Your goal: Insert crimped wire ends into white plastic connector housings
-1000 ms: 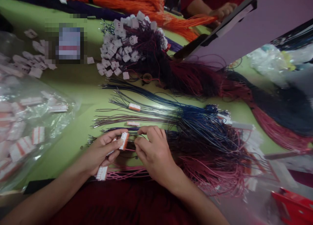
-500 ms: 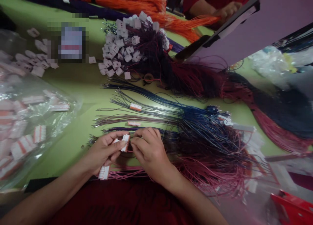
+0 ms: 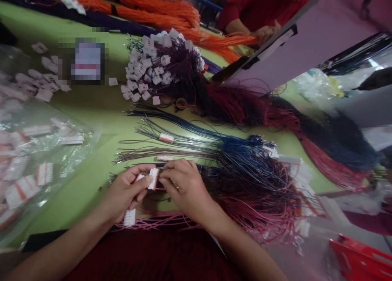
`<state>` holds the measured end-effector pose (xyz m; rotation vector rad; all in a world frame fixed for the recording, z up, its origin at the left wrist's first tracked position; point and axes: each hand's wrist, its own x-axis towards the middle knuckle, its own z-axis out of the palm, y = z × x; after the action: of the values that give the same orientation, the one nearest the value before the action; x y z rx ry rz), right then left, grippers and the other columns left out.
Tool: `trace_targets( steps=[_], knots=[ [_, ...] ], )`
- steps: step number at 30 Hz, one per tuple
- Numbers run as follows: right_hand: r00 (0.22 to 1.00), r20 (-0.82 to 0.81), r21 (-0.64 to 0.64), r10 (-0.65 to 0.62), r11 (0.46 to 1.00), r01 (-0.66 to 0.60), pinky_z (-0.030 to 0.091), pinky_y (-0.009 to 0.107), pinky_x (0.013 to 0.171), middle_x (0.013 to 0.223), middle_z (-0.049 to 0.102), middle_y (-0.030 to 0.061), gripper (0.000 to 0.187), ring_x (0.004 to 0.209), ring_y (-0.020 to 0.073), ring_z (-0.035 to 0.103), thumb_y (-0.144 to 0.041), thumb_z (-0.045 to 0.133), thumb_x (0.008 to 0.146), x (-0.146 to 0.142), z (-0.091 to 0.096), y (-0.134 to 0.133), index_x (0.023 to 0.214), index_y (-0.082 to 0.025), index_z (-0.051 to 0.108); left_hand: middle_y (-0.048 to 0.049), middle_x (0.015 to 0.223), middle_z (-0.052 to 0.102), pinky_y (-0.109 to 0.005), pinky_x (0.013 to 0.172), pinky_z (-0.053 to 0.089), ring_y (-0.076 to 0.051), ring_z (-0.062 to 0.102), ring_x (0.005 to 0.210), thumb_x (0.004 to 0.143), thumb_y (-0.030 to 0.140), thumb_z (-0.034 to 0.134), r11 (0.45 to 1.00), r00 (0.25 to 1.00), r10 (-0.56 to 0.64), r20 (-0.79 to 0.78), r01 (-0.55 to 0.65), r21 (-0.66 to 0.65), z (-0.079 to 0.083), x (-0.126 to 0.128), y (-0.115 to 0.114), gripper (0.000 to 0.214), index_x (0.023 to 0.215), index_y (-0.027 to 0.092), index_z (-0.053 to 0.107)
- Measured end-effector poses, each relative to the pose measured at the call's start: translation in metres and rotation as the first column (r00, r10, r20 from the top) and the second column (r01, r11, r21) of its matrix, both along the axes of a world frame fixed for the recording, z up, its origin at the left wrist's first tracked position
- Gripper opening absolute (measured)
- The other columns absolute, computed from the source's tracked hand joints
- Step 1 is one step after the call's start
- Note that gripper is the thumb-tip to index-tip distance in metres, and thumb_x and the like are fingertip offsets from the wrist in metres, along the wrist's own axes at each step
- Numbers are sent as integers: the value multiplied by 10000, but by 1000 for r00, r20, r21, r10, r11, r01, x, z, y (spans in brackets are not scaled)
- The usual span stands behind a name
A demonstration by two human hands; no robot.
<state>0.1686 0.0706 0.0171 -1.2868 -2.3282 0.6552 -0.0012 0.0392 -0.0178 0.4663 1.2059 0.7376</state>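
Note:
Between thumb and fingers, my left hand point(image 3: 130, 187) grips a white and orange wire connector point(image 3: 153, 178). Just to its right is my right hand point(image 3: 185, 183), its fingertips pinched together close to the connector's side; a thin wire seems to run there, though the fingers hide most of it. Below my left hand, another white connector point(image 3: 129, 217) rests by pink wires point(image 3: 165, 220). Beyond the hands, two more orange and white connectors lie among loose wires, one on the grey wires point(image 3: 166, 138) and one by the brown wires point(image 3: 164, 158).
At left, a clear plastic bag point(image 3: 88, 130) holds several connectors. Purple wires with white plugs point(image 3: 143, 69) lie behind, near orange wire bundles point(image 3: 147, 14). A pinkish panel point(image 3: 275, 52) stands at right, a co-worker's hand point(image 3: 266, 33) beyond it. A red crate point(image 3: 361, 256) sits lower right.
The view has shifted slightly, moving the table's contents left and a little down. Both hands keep nearly the same pose around the connector. The co-worker's hand has moved left along the orange wires.

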Motion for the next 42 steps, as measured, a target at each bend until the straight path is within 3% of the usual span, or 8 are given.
trace_targets(
  steps=[4,7,10,17,25,33,38,42],
  knots=[
    [964,115,110,-241,967,229,412,304,737,838,651,69,213,807,180,570,-161,443,898,3,2,51,816,-166,640,112,495,411,-139,321,138,-31,253,352,697,447,693,1000,1000,-7,15,7,3,1,1,-2,533,1119,165,532],
    [797,435,276,-419,905,325,401,359,749,936,642,156,211,887,259,557,-98,443,850,4,-11,93,892,-113,649,127,475,365,-141,324,127,-30,225,349,716,442,679,1000,999,-21,35,21,8,3,-1,-4,516,1126,170,521],
    [655,656,261,-375,927,270,386,365,728,956,637,197,250,918,289,549,-35,415,818,8,-28,118,900,-87,645,131,469,343,-142,328,124,-34,228,352,729,438,665,1000,999,-20,42,20,6,3,-4,-5,504,1133,180,511],
    [611,686,290,-396,918,269,346,348,726,944,638,168,206,897,268,549,-116,419,856,20,-33,122,924,-107,613,122,497,377,-136,328,124,-28,225,357,722,440,659,1000,998,2,69,-2,0,1,-3,-4,490,1116,185,516],
    [621,677,285,-395,918,274,339,328,724,917,660,148,201,872,244,578,-95,422,843,18,-34,123,897,-129,613,123,468,371,-137,329,153,-39,202,370,763,463,618,999,999,-42,7,42,22,-2,-3,-3,524,1174,164,492],
    [627,600,269,-497,863,427,346,283,588,723,682,84,149,658,204,612,-125,481,801,32,-4,114,809,-155,628,93,533,438,-147,327,159,-38,228,361,755,475,625,999,999,-43,14,43,30,-9,-5,-3,541,1192,185,495],
    [857,63,246,-512,840,484,427,257,640,727,659,20,108,653,149,587,-228,533,805,37,23,98,804,-181,631,113,485,400,-154,328,145,-37,208,342,763,448,621,999,1000,-27,15,27,30,-5,-3,-4,509,1182,182,508],
    [959,-138,113,-247,958,263,452,252,653,750,661,17,84,675,134,586,-183,576,783,13,31,58,798,-186,659,135,427,359,-151,328,130,-35,208,322,756,451,629,998,1000,-18,4,18,60,-4,-1,-3,514,1165,167,505]
  ],
)
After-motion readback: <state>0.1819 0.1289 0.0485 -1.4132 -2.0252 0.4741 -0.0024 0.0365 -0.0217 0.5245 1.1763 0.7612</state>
